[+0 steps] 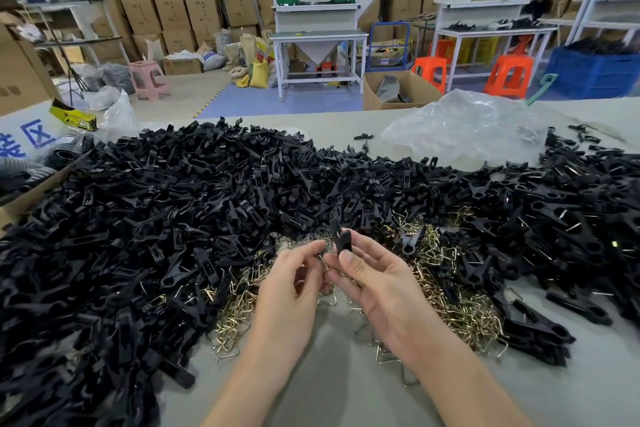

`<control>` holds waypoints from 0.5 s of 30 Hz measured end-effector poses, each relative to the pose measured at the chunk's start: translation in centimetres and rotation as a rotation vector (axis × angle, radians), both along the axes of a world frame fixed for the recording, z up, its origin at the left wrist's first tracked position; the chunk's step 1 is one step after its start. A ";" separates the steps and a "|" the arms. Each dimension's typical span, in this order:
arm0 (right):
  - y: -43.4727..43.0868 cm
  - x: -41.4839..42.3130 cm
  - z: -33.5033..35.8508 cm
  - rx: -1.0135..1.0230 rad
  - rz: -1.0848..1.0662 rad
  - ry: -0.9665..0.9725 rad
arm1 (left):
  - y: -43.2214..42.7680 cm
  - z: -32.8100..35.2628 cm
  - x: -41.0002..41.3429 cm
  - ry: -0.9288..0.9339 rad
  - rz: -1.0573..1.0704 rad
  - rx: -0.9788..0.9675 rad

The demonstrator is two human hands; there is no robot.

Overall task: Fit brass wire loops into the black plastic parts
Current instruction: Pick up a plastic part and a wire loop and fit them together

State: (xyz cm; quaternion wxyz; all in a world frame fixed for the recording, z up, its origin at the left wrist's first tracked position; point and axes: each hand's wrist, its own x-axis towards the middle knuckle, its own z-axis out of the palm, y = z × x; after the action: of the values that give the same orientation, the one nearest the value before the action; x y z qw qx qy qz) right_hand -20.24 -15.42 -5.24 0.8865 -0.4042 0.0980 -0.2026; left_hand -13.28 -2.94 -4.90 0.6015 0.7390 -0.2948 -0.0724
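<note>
I'm pinching a black plastic part (341,239) in my right hand (377,284) at frame centre, with my left hand (294,277) pinching a brass wire loop (324,262) just beside it (thin grip, probably), so it's risking springing off into the loose wire pile (460,315) if I'm misaligning it.

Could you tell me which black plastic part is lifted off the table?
The black part pinched by the right hand, above the brass loops; the others lie heaped on the table.

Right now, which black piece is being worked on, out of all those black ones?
Find the big black heap on the table, then the brass wire pile at its front. Above it, the right hand pinches one black piece, the only one lifted up.
</note>
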 end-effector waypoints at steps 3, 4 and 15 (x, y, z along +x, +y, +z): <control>0.2 -0.1 0.0 0.006 -0.012 0.005 | 0.1 -0.1 -0.1 -0.072 0.008 0.037; 0.3 -0.1 0.0 -0.024 -0.035 0.014 | 0.1 -0.1 0.0 -0.059 0.020 0.033; 0.8 -0.9 0.4 -0.736 -0.226 0.215 | 0.1 0.2 1.3 0.431 0.029 -0.304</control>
State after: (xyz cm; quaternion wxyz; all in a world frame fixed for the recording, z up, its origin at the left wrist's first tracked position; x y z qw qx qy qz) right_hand -21.13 -14.61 -4.87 0.6392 -0.7006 0.1549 -0.2767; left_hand -11.96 -2.89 -4.70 0.7554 0.6119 -0.1568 -0.1744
